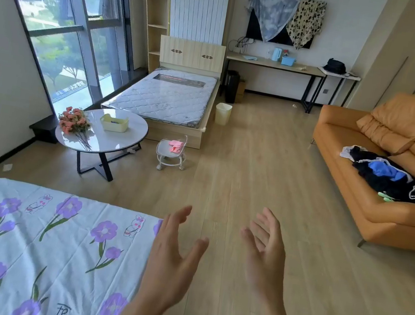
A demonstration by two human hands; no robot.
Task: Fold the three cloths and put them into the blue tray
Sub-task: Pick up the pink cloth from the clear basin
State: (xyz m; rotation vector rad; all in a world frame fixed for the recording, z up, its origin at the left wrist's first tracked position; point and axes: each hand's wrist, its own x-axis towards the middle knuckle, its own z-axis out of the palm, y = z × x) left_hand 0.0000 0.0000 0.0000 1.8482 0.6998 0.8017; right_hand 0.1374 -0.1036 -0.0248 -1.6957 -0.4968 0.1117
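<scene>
My left hand (173, 256) and my right hand (264, 255) are raised in front of me over the wooden floor, palms facing each other, fingers spread, holding nothing. A pile of dark, blue and white cloths (387, 175) lies on the seat of the orange sofa (358, 199) at the right, well beyond my hands. A small blue tray-like container (288, 60) stands on the long desk (274, 64) against the far wall. A pink cloth (174, 147) rests on a small wheeled stool (170, 156).
A surface covered with a flowered sheet (35, 246) fills the lower left beside my left hand. A round white table (110, 138) holds a yellow basket (114, 122) and flowers (75, 122). A bare mattress bed (167, 95) and a bin (222, 113) stand farther back.
</scene>
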